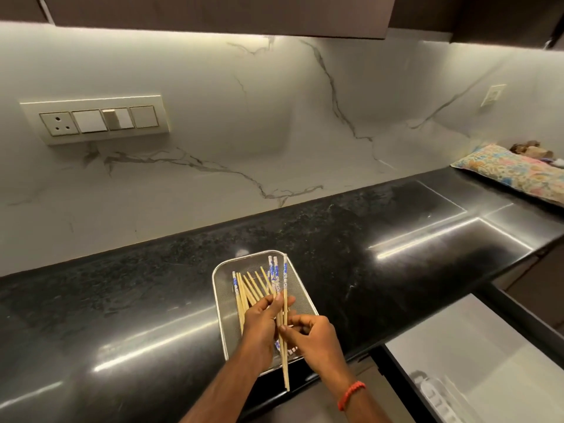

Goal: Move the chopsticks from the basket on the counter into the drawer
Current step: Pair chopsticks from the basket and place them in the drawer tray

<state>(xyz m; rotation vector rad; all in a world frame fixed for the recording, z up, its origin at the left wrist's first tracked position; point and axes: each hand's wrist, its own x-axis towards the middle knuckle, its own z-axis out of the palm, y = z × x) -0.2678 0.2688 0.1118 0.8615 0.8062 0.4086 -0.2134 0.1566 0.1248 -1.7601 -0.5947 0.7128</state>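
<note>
A metal mesh basket (220, 288) sits near the front edge of the black counter (122, 300). Several wooden chopsticks (250, 290) with blue-and-white patterned ends lie fanned inside it. My left hand (262, 322) is over the basket with its fingers curled round a bunch of chopsticks. My right hand (308, 334) pinches a few chopsticks whose thin tips (286, 374) stick out past the basket's near rim and the counter's edge. The open drawer (457, 355) with a pale floor is at the lower right.
A floral cloth bundle (512, 172) lies on the counter at the far right. A switch and socket plate (94, 119) is on the marble backsplash at the left. A translucent plastic object (436, 395) lies in the drawer's near part. Dark cabinets hang overhead.
</note>
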